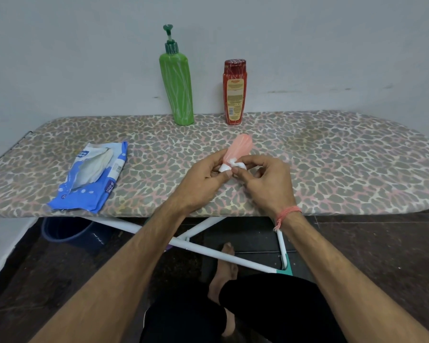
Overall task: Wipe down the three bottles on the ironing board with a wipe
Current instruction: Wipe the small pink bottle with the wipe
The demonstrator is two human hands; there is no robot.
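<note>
My left hand point(203, 178) grips a small pink bottle point(239, 147) by its white cap end, holding it tilted above the middle of the leopard-print ironing board point(332, 159). Pinched in my right hand point(265, 180) is a crumpled white wipe point(238, 164), pressed against the bottle near the cap. A tall green pump bottle point(180, 87) stands upright at the back edge of the board. Right of it stands a red bottle point(234, 92) with a yellow label, also upright.
A blue wipes pack point(92, 179), torn open, lies on the board's left part near the front edge. Behind the board is a pale wall. Under the board are its white legs point(208, 252), a blue bucket point(65, 231) and my foot on a dark floor.
</note>
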